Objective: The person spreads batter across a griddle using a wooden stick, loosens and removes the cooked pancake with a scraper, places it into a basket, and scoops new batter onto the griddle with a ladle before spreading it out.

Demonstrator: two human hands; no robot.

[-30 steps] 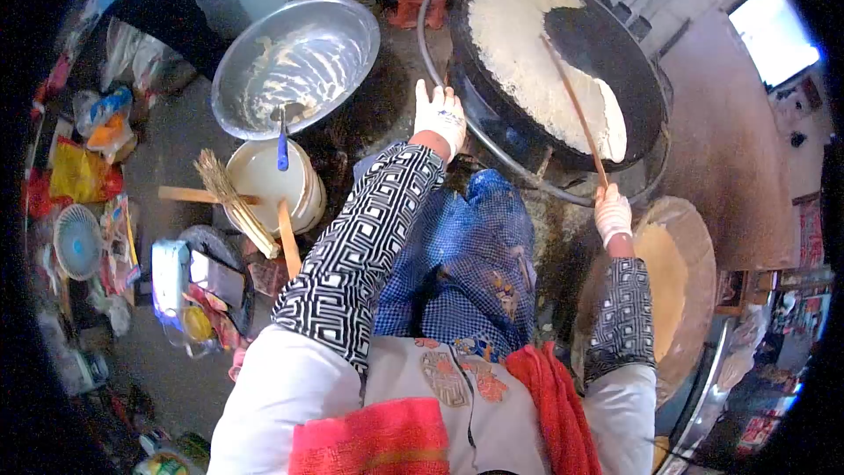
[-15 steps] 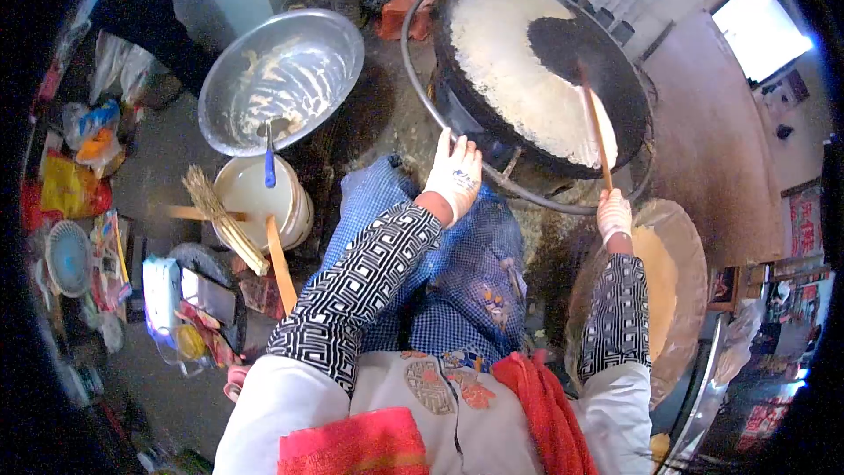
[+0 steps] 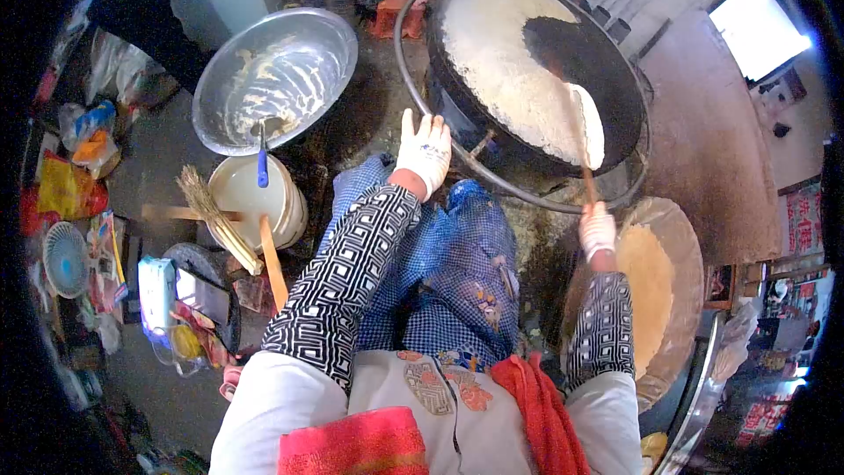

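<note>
My right hand (image 3: 599, 228), in a white glove, is closed around the near end of a long wooden stick (image 3: 587, 163). The stick reaches over a large round griddle (image 3: 629, 105), where pale batter (image 3: 501, 70) covers the left and near side. A whitish strip of batter lies along the stick's right side, and the dark surface shows beyond it. My left hand (image 3: 425, 157), also gloved, has its fingers stretched out at the metal ring (image 3: 409, 75) around the griddle. Whether they press on the ring I cannot tell.
Left stand a batter-smeared metal basin (image 3: 330, 79) with a blue-handled ladle (image 3: 263, 167) and a white bucket (image 3: 294, 220) with a straw brush (image 3: 211, 211) across it. At right, a round tray (image 3: 681, 317) holds a flat tan sheet (image 3: 646, 273). A person's dark-clothed leg (image 3: 145, 22) is at upper left.
My left hand has shifted left and farther out along the ring. My right hand has drawn the stick slightly toward me and left; a whitish batter strip now shows beside the stick.
</note>
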